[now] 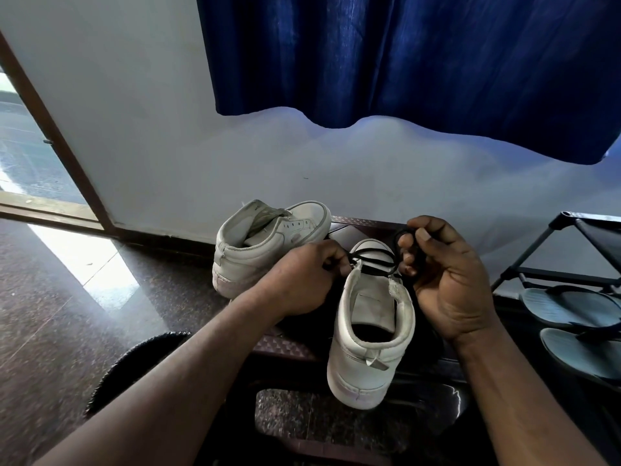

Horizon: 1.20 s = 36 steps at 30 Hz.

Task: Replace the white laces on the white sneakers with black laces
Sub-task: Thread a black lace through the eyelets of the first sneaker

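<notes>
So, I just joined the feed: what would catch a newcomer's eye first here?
At centre, the left hand and right hand pinch a black lace stretched over the near white sneaker. A second white sneaker sits behind it, to the left. A blue curtain fills the top of the view.

We face a white wall (134, 112) with a blue curtain (403, 55) upper right, sunlit speckled floor (50, 297) lower left, and a black rack (578, 250) far right.

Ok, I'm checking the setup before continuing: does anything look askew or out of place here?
The far white leather sneaker lies tipped on its side, no lace showing, while the near white sneaker stands upright.
</notes>
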Available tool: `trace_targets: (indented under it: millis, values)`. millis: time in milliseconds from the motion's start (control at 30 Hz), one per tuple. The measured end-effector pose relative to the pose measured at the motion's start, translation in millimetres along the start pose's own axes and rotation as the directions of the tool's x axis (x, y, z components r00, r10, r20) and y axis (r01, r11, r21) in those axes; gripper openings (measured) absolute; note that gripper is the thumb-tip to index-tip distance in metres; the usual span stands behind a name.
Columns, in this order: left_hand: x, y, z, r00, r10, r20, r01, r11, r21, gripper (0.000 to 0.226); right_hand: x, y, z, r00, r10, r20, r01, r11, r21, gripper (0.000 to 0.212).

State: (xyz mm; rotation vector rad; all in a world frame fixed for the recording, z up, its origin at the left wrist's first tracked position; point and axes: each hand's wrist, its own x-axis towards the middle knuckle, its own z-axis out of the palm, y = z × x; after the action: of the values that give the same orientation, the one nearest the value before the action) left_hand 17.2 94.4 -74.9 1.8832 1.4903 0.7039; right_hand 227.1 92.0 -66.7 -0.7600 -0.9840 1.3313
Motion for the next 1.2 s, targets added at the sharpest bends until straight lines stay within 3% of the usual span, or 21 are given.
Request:
trace_targets:
  millis: [100,200,267,367,433,533,667,767,867,967,1033,1100,1200]
  values:
    - [-3.2,4.9,0.9,0.998,0.059,-0.023,-0.055,0.986,0.155,0.029,0.6,-1.2,-0.3,1.0,-0.004,-0.003,0.004,0.999,0.043,0.013]
    - [-9.8,8.6,1.0,0.988,0.13,-0.084,-0.077,0.884,0.461,0.01,1.2,-5.9,-2.9,0.999,-0.032,-0.006,0.032,0.99,0.137,0.015]
    - [-14.6,9.4,0.7,0.994,0.083,-0.076,-0.02,0.798,0.603,0.018,0.6,-9.5,-5.5,0.999,-0.037,-0.027,0.041,0.987,0.158,0.019]
    - [-19.8,12.7,0.7,0.999,-0.018,-0.032,0.035,0.74,0.672,0.023,-1.5,-8.3,-5.0,0.999,-0.011,-0.052,0.015,0.996,0.083,0.016]
    - [-18.8,13.2,-2.6,0.999,-0.001,-0.052,0.032,0.803,0.595,0.019,-1.9,-4.2,-3.5,0.999,0.002,-0.047,-0.001,1.0,0.029,0.015]
    - [-12.6,10.6,-5.9,0.998,0.015,-0.053,0.002,0.95,0.311,0.013,-1.8,-1.5,-1.9,1.0,-0.001,-0.03,0.001,1.0,-0.021,0.016]
    - [-9.7,12.7,-0.3,0.999,0.021,-0.026,-0.016,0.984,0.179,0.027,-2.6,-2.0,-1.1,1.0,-0.004,-0.031,0.002,0.999,-0.035,0.014]
    - [-11.0,12.1,-1.1,0.994,0.062,-0.092,-0.029,0.946,0.323,0.014,-2.9,-1.0,1.2,0.999,-0.002,-0.043,-0.001,0.998,-0.068,0.013]
    - [-16.1,9.1,-4.7,0.997,-0.021,-0.077,0.061,0.816,0.575,0.024,-4.2,2.5,2.9,0.998,-0.01,-0.064,0.002,0.993,-0.115,0.015]
    - [-19.1,9.2,-5.9,0.996,-0.075,-0.042,0.085,0.794,0.602,0.024,-6.0,5.4,3.4,0.999,-0.001,-0.051,-0.008,0.986,-0.168,0.016]
    - [-15.4,7.8,-9.1,0.998,-0.034,-0.051,0.054,0.882,0.469,0.023,-6.3,6.2,2.5,0.999,0.007,-0.035,-0.013,0.982,-0.189,0.017]
    - [-11.5,6.3,-10.5,0.998,-0.011,-0.059,0.024,0.972,0.232,0.018,-6.3,6.2,2.0,1.0,0.005,-0.019,-0.009,0.976,-0.218,0.017]
    - [-9.8,10.0,-7.4,0.999,0.014,-0.028,-0.012,0.997,0.071,0.023,-7.0,6.3,2.3,1.0,0.001,-0.009,-0.003,0.973,-0.232,0.02]
